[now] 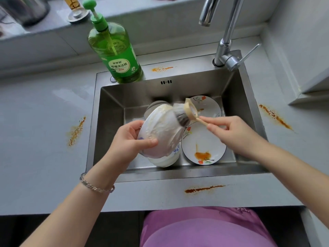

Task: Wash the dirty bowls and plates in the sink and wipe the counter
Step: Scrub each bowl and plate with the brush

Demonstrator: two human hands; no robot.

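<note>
Over the steel sink (110, 125), my left hand (130, 139) grips a white bowl (160, 129) turned bottom-up and streaked with suds. My right hand (229, 131) pinches the wooden handle of a dish brush (185, 114), whose bristles press on the bowl's outer wall. Under the held bowl lies another white bowl (164, 160). A plate (203, 148) smeared with orange sauce lies at the sink's right, and a second flowered plate (208, 106) sits behind it. A grey round dish (154, 105) shows behind the bowl.
A green dish-soap pump bottle (115, 52) stands on the sink's back-left rim. The faucet (226, 49) rises at the back right. Orange sauce stains mark the counter: left (76, 131), front (203, 189), right (275, 116) and behind the sink (161, 69).
</note>
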